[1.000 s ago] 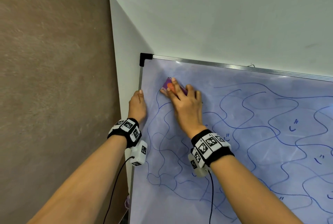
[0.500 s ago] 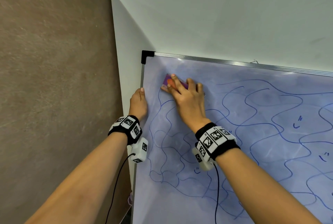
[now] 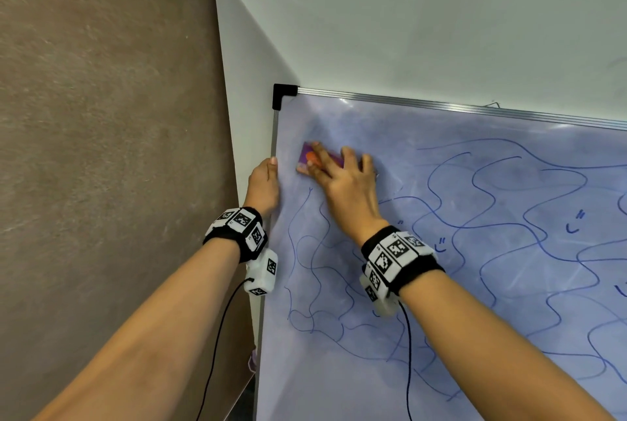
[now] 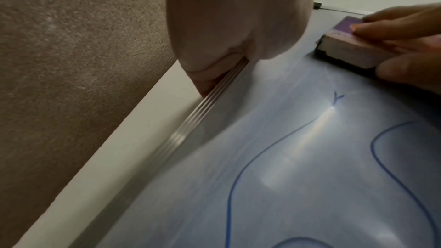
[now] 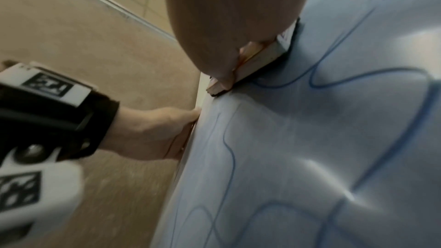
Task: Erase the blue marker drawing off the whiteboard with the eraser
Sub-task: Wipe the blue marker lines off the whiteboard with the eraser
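Observation:
The whiteboard leans on a white wall and carries blue wavy marker lines over most of its face. My right hand grips the purple-topped eraser and presses it flat on the board near the top left corner. In the left wrist view the eraser shows a dark felt base on the board, with fingers on top and the thumb at its side. My left hand holds the board's left metal frame, fingers curled behind it. The strip above the eraser looks wiped.
A brown textured wall stands to the left of the white wall corner. A black plastic corner piece caps the frame's top left. Small blue tick marks sit among the lines at right.
My right hand has slid the eraser left, closer to the frame. The top end of the leftmost blue line is gone. The left hand has stayed on the frame.

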{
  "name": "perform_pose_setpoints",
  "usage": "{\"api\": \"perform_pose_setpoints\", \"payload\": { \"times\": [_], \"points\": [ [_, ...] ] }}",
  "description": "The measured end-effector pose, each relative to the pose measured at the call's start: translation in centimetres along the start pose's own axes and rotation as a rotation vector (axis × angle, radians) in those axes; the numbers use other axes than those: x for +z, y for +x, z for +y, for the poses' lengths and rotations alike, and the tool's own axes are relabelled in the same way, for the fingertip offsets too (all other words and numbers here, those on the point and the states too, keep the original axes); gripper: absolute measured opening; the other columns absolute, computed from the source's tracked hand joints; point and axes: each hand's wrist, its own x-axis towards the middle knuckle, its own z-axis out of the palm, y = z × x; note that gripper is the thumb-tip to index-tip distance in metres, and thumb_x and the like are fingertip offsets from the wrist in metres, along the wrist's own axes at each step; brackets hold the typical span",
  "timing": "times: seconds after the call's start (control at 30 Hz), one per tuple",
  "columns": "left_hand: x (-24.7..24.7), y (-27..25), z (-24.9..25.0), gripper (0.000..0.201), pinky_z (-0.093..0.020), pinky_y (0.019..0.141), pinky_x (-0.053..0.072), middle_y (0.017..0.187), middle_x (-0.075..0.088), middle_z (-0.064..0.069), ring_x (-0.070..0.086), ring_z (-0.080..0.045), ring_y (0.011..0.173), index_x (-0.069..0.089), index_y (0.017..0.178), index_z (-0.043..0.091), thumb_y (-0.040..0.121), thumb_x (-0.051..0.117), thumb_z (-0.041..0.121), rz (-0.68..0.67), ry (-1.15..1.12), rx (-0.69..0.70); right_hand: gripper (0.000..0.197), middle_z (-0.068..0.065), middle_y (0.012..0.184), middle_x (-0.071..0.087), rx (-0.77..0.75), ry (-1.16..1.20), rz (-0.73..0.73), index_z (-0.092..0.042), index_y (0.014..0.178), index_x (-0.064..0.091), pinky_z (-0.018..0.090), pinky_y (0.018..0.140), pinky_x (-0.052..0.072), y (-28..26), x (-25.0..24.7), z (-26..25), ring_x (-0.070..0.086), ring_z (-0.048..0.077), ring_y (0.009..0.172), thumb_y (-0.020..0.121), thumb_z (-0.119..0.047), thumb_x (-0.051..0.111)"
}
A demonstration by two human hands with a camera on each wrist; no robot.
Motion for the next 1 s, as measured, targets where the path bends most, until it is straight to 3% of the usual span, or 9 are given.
{"api": "perform_pose_setpoints", "payload": {
  "times": [0.07,0.17,0.33,0.53,0.7,0.8,0.9,1.0],
  "points": [
    [0.0,-0.2,0.1,0.042,-0.041,0.088,0.049,0.097,0.064,-0.016,0.06,-0.033,0.094,0.059,0.098,-0.001,0.106,0.027,0.024,-0.003,-0.001,-0.007,0.065,0.003,0.143,0.048,0.05,0.014,0.011,-0.029,0.124,0.061,0.041,0.08,0.026,0.9,-0.2,-0.1,0.037,0.032,0.106,0.066,-0.004,0.073],
    [0.0,-0.5,0.4,0.041,-0.034,0.086,0.048,0.097,0.064,-0.013,0.059,-0.028,0.093,0.06,0.1,0.0,0.106,0.026,0.023,-0.001,-0.022,-0.021,0.062,0.002,0.147,0.043,0.003,-0.039,-0.069,-0.028,0.128,0.058,0.045,0.081,0.028,-0.8,0.4,-1.4,0.035,0.034,0.109,0.07,-0.01,0.071],
    [0.1,-0.5,0.2,0.043,-0.039,0.087,0.047,0.099,0.064,-0.02,0.059,-0.03,0.093,0.059,0.097,-0.003,0.106,0.026,0.025,0.002,0.003,-0.037,0.059,0.003,0.142,0.049,-0.138,-0.021,-0.133,-0.026,0.122,0.064,0.047,0.081,0.03,-3.8,1.1,-2.0,0.036,0.035,0.108,0.065,-0.013,0.077],
    [0.3,-0.5,-0.5,0.046,-0.047,0.085,0.049,0.094,0.064,-0.021,0.059,-0.033,0.088,0.057,0.092,-0.002,0.104,0.026,0.028,0.024,0.017,-0.014,0.063,0.003,0.144,0.047,0.05,0.005,-0.02,-0.025,0.125,0.061,0.044,0.08,0.028,-0.9,-0.1,-0.5,0.038,0.033,0.106,0.066,-0.006,0.072],
    [0.2,-0.7,-0.2,0.041,-0.045,0.082,0.048,0.088,0.061,-0.016,0.054,-0.026,0.081,0.055,0.087,0.003,0.105,0.026,0.026,0.021,0.037,-0.019,0.055,0.004,0.142,0.049,-0.061,0.002,-0.048,-0.022,0.121,0.062,0.046,0.08,0.031,-6.0,1.2,-1.8,0.043,0.036,0.105,0.07,-0.003,0.063],
    [0.2,-0.8,-0.4,0.043,-0.043,0.082,0.047,0.089,0.061,-0.017,0.054,-0.025,0.082,0.055,0.089,-0.001,0.106,0.026,0.025,0.022,0.049,-0.031,0.056,0.004,0.143,0.048,-0.098,0.022,-0.046,-0.022,0.121,0.061,0.044,0.077,0.031,-7.0,0.9,-0.9,0.046,0.035,0.101,0.07,-0.001,0.069],
    [0.2,-0.9,-0.4,0.043,-0.042,0.08,0.047,0.087,0.06,-0.015,0.053,-0.025,0.081,0.055,0.088,-0.001,0.106,0.026,0.024,0.026,0.064,-0.029,0.064,0.0,0.145,0.046,0.023,-0.002,0.027,-0.032,0.13,0.055,0.041,0.077,0.03,-5.5,-0.1,0.7,0.043,0.033,0.1,0.075,-0.004,0.069],
    [0.2,-1.1,-0.3,0.042,-0.039,0.08,0.045,0.088,0.059,-0.013,0.053,-0.025,0.083,0.056,0.09,0.0,0.106,0.026,0.024,0.034,0.058,-0.039,0.058,0.0,0.143,0.048,0.175,-0.001,0.135,-0.027,0.131,0.055,0.04,0.079,0.029,-4.8,-0.4,1.3,0.039,0.033,0.102,0.08,-0.003,0.068]
  ]
}}
